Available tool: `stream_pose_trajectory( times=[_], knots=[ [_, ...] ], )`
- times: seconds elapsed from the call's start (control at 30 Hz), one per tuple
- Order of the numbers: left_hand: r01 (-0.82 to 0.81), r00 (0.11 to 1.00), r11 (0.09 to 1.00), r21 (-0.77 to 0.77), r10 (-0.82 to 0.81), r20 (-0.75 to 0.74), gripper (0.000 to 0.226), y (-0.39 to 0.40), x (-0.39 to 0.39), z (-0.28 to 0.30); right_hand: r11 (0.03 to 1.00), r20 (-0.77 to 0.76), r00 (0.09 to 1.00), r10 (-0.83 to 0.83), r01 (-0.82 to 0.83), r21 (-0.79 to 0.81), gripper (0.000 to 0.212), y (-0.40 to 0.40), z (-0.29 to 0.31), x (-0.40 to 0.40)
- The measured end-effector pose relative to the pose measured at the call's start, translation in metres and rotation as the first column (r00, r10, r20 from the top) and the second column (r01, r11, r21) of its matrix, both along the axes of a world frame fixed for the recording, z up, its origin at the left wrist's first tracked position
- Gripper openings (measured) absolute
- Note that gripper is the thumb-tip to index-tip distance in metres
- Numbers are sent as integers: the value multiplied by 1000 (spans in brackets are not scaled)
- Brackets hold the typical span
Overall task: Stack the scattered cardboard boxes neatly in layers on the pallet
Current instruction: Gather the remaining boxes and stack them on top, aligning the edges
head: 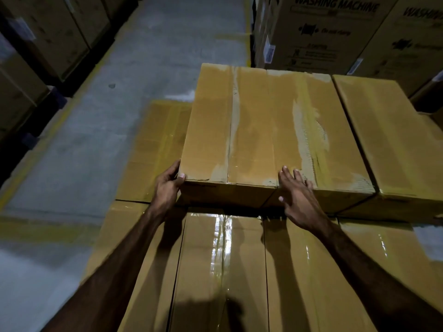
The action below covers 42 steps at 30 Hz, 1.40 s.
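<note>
Lower boxes (239, 271): glossy tape, nearest layer.
Left grip (167, 185): curled round the top box (263, 130) at its near left corner.
Right grip (297, 192): fingers straight, flat on its near face.
Top box: brown, torn tape, on the lower boxes, beside another box (388, 140).
Writing: "WASHING MACHINE" on cartons (323, 32) behind.

"WASHING MACHINE" on a far carton (335, 32); smaller print there too blurred.
</note>
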<state>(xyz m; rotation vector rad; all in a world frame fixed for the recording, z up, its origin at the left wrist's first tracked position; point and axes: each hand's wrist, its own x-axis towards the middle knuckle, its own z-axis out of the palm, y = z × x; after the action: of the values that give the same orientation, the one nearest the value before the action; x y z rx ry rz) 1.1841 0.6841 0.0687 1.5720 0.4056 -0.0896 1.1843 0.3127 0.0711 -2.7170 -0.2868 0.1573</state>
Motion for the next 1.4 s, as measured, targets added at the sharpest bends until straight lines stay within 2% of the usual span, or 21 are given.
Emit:
stream_pose_trajectory(
  times=[0.3, 0.5, 0.63, 0.8, 0.9, 1.03, 1.17, 1.3, 1.4],
  knots=[
    [31, 1000, 999, 31, -30, -6, 61, 1, -1, 0, 1000, -16, 1000, 17, -17, 2, 85, -5, -2, 2],
    [104, 995, 989, 107, -103, -14, 62, 1, -6, 9, 1000, -36, 999, 24, -24, -1, 86, -5, 0, 1],
    [117, 993, 962, 247, -114, -27, 62, 2, -4, 16, 998, -84, 995, 44, -47, -38, 84, -6, 9, 7],
    [212, 977, 919, 332, -196, -80, 58, 4, -3, 37, 997, -121, 992, 29, -37, -66, 85, -7, 31, -1],
    [222, 975, 878, 424, -194, -108, 69, 13, -4, 47, 999, -107, 994, -30, 25, -40, 85, -9, 40, -13],
    [283, 952, 730, 623, -293, -88, 66, 9, -7, 61, 994, -96, 989, -108, 110, 13, 82, -15, 48, -27],
    [327, 897, 593, 736, -440, -44, 59, -18, -7, 66, 982, -87, 980, -178, 183, 46, 79, -32, 47, -40],
    [357, 775, 300, 884, -623, -101, 61, -56, -6, 50, 959, -77, 959, -272, 276, 61, 76, -64, 44, -55],
    [345, 678, 72, 936, -709, -195, 64, -91, -7, 39, 944, -81, 943, -323, 327, 45, 76, -98, 44, -66]
  ],
)
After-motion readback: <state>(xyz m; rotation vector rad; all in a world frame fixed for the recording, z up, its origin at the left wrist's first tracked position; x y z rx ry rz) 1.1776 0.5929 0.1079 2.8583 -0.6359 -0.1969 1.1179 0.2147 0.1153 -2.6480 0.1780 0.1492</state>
